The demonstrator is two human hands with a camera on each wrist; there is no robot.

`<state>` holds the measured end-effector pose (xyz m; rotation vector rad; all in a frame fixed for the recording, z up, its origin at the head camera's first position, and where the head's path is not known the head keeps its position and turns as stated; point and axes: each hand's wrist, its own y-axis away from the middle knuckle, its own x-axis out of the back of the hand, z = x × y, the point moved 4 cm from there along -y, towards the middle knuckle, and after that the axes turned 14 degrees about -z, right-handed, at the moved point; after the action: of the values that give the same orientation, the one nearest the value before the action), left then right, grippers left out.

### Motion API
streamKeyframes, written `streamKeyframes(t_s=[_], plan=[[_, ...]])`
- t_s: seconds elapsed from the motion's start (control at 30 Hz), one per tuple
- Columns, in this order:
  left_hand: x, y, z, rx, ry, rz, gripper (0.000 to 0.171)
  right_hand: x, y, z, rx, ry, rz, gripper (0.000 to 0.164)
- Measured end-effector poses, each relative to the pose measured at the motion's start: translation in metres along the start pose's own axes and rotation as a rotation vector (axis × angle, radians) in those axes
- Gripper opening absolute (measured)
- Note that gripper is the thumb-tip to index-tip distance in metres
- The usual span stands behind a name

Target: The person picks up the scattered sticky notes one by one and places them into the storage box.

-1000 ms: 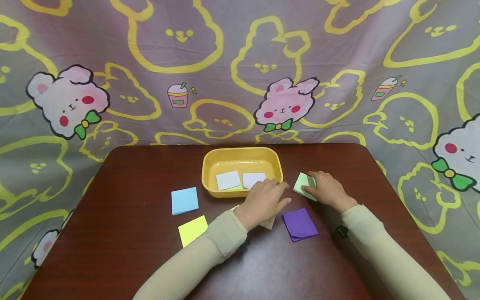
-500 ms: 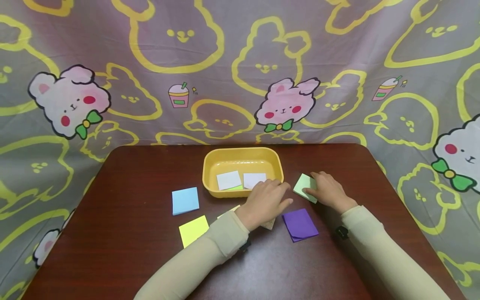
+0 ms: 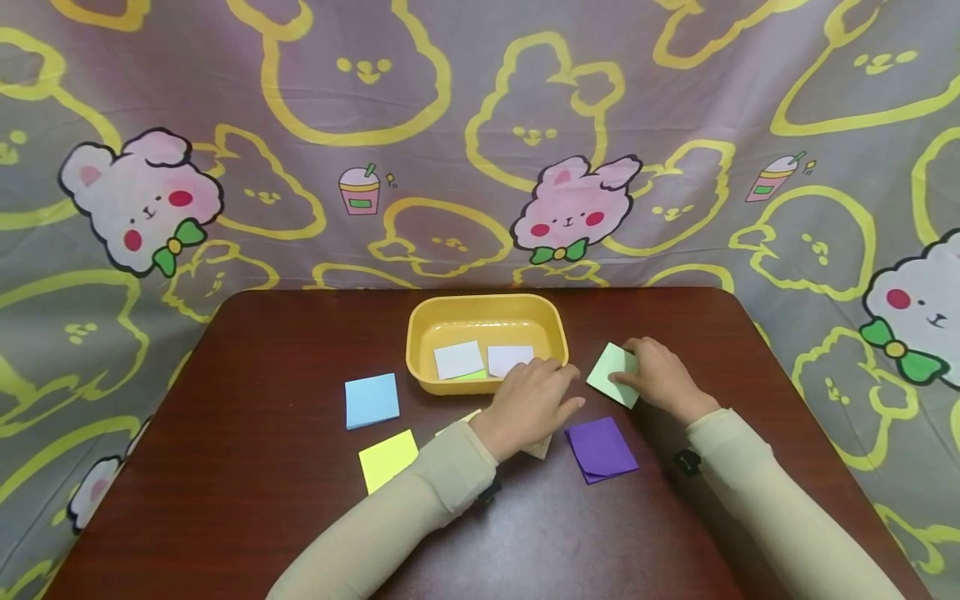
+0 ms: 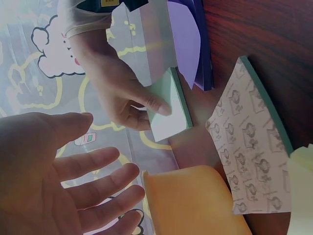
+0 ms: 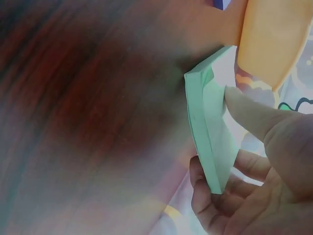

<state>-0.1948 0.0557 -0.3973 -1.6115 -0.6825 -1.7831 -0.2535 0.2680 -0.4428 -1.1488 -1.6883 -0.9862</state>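
Note:
My right hand [image 3: 667, 379] grips a pale green sticky note pad [image 3: 611, 373] to the right of the yellow tray. In the right wrist view, the thumb lies on the top face of the pad [image 5: 220, 117] and fingers curl round its edge and underside. My left hand [image 3: 528, 404] hangs by the tray's front right corner, holding nothing; the left wrist view shows its fingers [image 4: 98, 181] spread and relaxed. Under the left wrist lies a pad with a printed pattern [image 4: 252, 137], mostly hidden in the head view. A purple sticky note pad [image 3: 602, 450] lies nearest the right forearm.
The yellow tray [image 3: 487, 307] stands at the table's back, holding white pads [image 3: 459, 360] and a bit of bright green. Left of it lie a blue pad [image 3: 372, 400] and a yellow pad [image 3: 387, 458], the latter partly behind the left sleeve. A patterned curtain [image 3: 450, 125] hangs behind the table.
The right hand and the pale green pad have shifted slightly, and the pad's angle has changed a little. The left hand stays nearly where it was.

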Motion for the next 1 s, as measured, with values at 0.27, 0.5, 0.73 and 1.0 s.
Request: streamKeyframes(t_s=[0.27, 0.5, 0.73, 1.0], plan=[[0.002, 0.000, -0.001, 0.003, 0.006, -0.002, 0.040, 0.004, 0.001, -0.003, 0.047, -0.023, 0.037, 0.030], [0.002, 0.000, -0.001, 0.012, 0.013, -0.016, 0.041, 0.010, 0.008, -0.009, 0.054, -0.019, 0.068, 0.025], [0.003, -0.001, 0.000, 0.021, 0.021, -0.028, 0.041, 0.017, 0.015, -0.020, 0.065, -0.037, 0.085, 0.019], [0.003, -0.001, 0.003, 0.014, 0.028, -0.029, 0.040, 0.020, 0.018, -0.025, 0.080, -0.041, 0.097, 0.016]])
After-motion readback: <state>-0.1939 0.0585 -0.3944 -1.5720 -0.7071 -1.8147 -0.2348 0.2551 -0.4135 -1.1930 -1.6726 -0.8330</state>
